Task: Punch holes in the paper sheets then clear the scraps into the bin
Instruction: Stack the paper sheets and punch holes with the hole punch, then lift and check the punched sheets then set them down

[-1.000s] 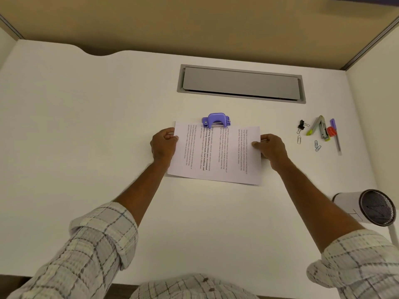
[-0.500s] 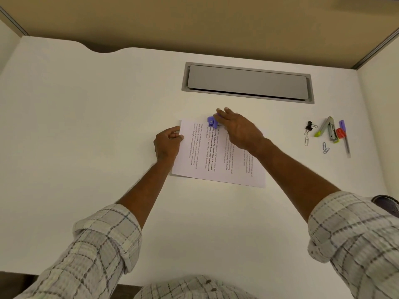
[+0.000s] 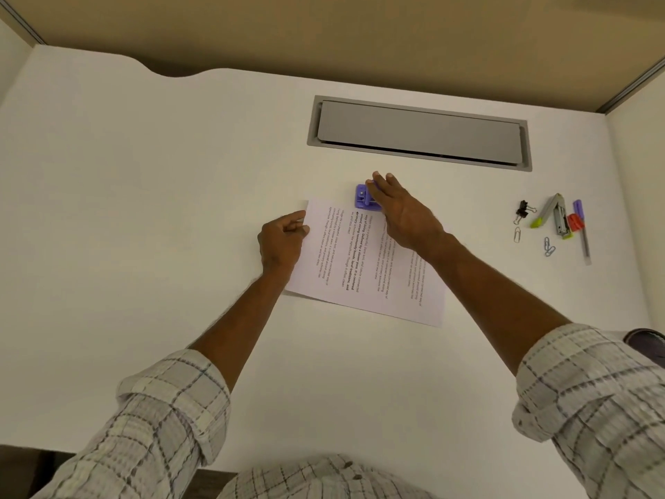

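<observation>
Printed paper sheets (image 3: pixel 360 268) lie on the white desk (image 3: pixel 144 210), their far edge slid into a small purple hole punch (image 3: pixel 362 198). My left hand (image 3: pixel 282 241) pinches the left edge of the sheets near the far corner. My right hand (image 3: pixel 399 210) lies flat on top of the hole punch, fingers stretched over it, and hides its right half. The dark rim of the bin (image 3: pixel 647 342) peeks out at the right edge behind my right sleeve.
At the right of the desk lie a black binder clip (image 3: pixel 521 210), paper clips (image 3: pixel 517 234), a grey and green stapler (image 3: pixel 556 217) and a purple pen (image 3: pixel 582 232). A grey cable flap (image 3: pixel 419 133) is set in the desk behind the punch.
My right hand left the right edge of the sheets and came to rest on the hole punch. The left hand kept its hold on the left edge. The view shifted left.
</observation>
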Demonstrator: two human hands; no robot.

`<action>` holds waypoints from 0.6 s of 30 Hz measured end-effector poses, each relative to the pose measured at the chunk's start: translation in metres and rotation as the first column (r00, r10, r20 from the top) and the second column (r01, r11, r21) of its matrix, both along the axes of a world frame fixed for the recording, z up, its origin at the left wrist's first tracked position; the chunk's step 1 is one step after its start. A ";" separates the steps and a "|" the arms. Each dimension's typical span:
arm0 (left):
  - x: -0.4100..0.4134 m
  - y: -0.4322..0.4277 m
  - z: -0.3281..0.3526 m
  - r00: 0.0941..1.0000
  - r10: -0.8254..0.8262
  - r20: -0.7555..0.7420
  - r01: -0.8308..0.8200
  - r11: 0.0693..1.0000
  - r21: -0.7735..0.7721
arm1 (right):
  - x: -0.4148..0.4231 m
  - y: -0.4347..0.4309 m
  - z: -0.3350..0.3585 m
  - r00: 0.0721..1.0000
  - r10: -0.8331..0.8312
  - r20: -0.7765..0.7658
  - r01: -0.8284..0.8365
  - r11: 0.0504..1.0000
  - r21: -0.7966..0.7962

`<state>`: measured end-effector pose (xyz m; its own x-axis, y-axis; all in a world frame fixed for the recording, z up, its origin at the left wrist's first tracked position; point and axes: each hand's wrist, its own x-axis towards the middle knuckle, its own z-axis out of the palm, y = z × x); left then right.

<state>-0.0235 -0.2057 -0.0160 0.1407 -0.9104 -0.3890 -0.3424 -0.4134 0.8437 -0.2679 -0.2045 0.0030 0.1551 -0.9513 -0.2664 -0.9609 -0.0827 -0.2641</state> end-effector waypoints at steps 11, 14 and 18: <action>0.018 0.024 -0.004 0.987 0.122 -0.105 -0.115 0.991 0.071 | -0.007 0.096 -0.010 0.661 -0.637 0.397 0.711 0.700 -0.062; 0.024 0.039 -0.008 0.977 0.165 -0.136 -0.153 0.984 0.093 | 0.003 0.145 -0.012 0.520 -0.705 0.482 0.805 0.593 -0.001; 0.026 0.061 -0.012 0.948 0.237 -0.214 -0.211 0.968 0.138 | 0.034 0.199 -0.008 0.311 -0.716 0.625 0.878 0.469 0.100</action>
<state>0.0025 -0.1448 -0.0284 0.2323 -0.8142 -0.5321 -0.0346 -0.5536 0.8321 -0.2341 -0.0050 -0.0047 -0.6894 -0.6949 -0.2047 -0.2748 0.5124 -0.8136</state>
